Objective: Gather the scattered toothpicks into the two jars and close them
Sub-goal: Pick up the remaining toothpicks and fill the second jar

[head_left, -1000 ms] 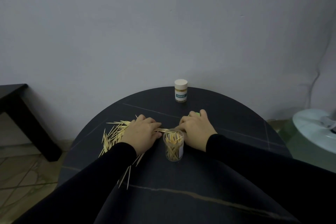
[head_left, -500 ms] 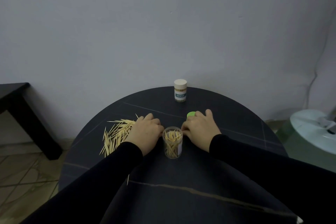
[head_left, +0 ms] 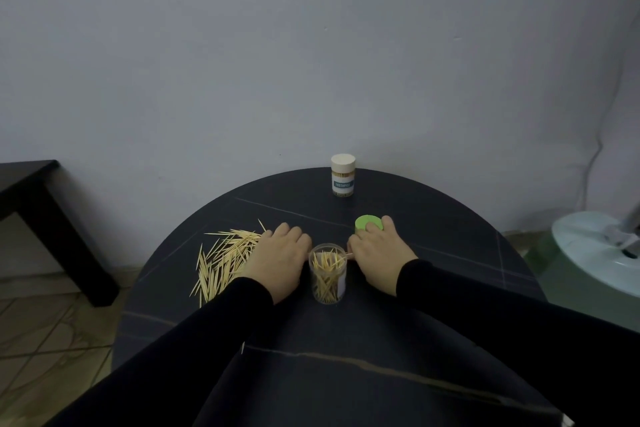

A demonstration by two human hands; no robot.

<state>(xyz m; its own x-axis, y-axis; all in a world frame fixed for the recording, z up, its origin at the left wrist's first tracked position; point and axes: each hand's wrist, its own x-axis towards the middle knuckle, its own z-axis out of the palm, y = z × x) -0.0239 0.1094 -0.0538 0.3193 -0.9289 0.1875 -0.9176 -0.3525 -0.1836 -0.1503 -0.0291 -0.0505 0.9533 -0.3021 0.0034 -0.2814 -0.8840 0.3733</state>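
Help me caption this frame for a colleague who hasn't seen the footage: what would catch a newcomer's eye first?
Probably the pale heap of loose toothpicks fanned over the dark round table, beside the left hand. Next, the open clear jar standing between both hands, partly filled. The bright green lid under the right hand fingertips also stands out, with a white-capped jar at the far edge.

The right hand (head_left: 379,255) is sliding away from the open jar (head_left: 327,273), uncovering more of the green lid (head_left: 367,224); the left hand (head_left: 277,262) is raking the toothpicks (head_left: 225,258) into a tighter pile; the strays nearest the person are disappearing.
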